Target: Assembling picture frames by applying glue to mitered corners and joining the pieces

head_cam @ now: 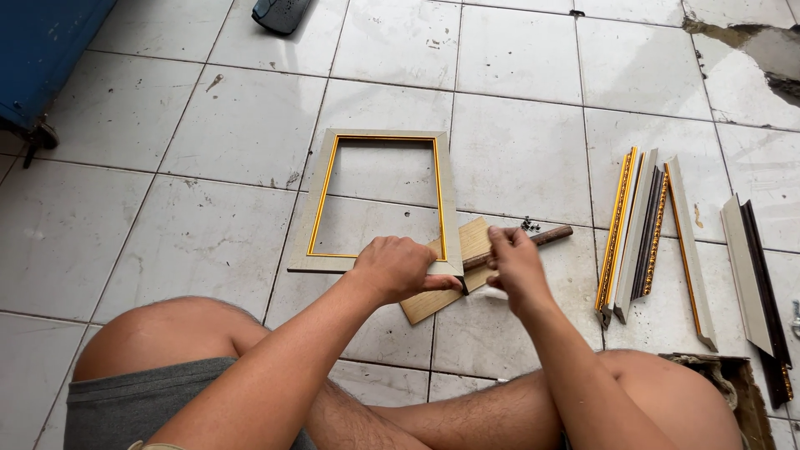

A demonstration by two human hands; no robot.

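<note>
A rectangular picture frame (319,202), pale grey with a gold inner edge, lies flat on the white tiled floor. My left hand (398,268) presses down on its near right corner, which rests on a small wooden board (469,242). My right hand (515,265) hovers just right of that corner with its fingers pinched together; something small may be between them, but I cannot make it out. A brown wooden handle (546,237) runs from behind my right hand toward the upper right. A few small dark nails (529,224) lie beside it.
Several cut lengths of frame moulding (646,233) lie in a row at the right, with two more pieces (754,283) farther right. A blue cabinet (42,50) stands at the upper left. My bare knees fill the near edge.
</note>
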